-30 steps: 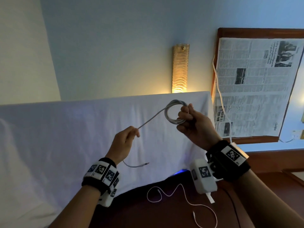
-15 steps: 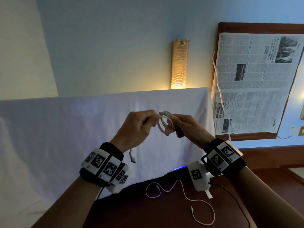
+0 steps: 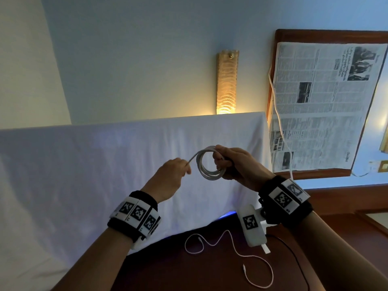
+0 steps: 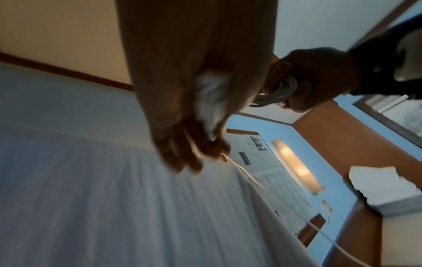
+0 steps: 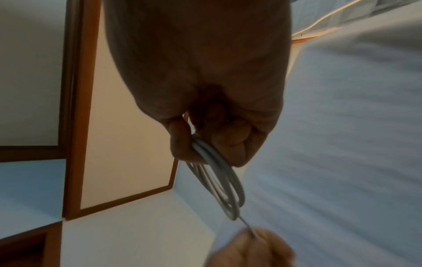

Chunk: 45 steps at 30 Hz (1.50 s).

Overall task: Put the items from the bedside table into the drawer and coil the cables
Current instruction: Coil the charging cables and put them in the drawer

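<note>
Left hand (image 3: 168,177) has drawn back from coiled cable (image 3: 206,164); right hand (image 3: 237,166) grips it.

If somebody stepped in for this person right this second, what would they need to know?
Right hand grips the coiled grey cable by its loops.
Left hand pinches that cable's short free end beside the coil.
Done: most of the grey cable is wound.
Left: wind in the end. A thin white cable lies loose on the dark wooden bedside table, uncoiled. The drawer is not in view.
</note>
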Available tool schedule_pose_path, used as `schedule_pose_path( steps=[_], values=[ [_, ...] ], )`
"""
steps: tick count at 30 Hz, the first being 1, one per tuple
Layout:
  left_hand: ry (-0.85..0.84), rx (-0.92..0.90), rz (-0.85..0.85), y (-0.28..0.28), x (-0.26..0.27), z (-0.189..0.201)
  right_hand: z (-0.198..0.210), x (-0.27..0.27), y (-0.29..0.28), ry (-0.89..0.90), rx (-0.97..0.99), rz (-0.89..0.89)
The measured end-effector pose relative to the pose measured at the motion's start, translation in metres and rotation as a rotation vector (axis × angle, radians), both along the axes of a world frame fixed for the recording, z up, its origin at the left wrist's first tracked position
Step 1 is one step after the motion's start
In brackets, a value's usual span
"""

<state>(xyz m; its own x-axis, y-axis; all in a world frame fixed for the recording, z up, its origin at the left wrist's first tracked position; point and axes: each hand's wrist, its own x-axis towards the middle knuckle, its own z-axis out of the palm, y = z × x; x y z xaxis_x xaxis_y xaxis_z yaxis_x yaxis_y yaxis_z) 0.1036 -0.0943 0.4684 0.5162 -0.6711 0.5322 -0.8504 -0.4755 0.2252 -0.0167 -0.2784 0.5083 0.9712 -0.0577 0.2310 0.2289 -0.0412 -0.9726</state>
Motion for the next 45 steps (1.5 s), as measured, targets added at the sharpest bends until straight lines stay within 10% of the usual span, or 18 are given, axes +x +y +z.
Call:
schedule_pose_path(
  steps=[4, 10, 18, 27, 37, 45],
  values=[
    [-0.243, 0.308, 0.156, 0.001, -0.005, -0.015, 0.002, 0.005, -0.001, 0.034, 0.088, -0.005],
    [-0.042, -0.477, 0.003, 0.003, -0.005, -0.006, 0.006, 0.007, -0.007, 0.036, 0.299, 0.059],
    [0.858, -1.101, -0.086, -0.015, -0.02, 0.029, 0.003, 0.008, 0.004, 0.041, 0.438, 0.203],
    [1.576, -1.029, -0.447, -0.014, -0.043, 0.041, 0.003, 0.012, 0.011, 0.027, 0.342, 0.163],
    [0.843, -0.611, -0.158, 0.0, -0.046, 0.052, 0.007, 0.025, -0.006, -0.028, 0.3, -0.133],
    [0.834, -0.463, -0.131, 0.027, -0.05, 0.043, 0.021, 0.024, -0.026, -0.043, 0.164, -0.267]
  ],
)
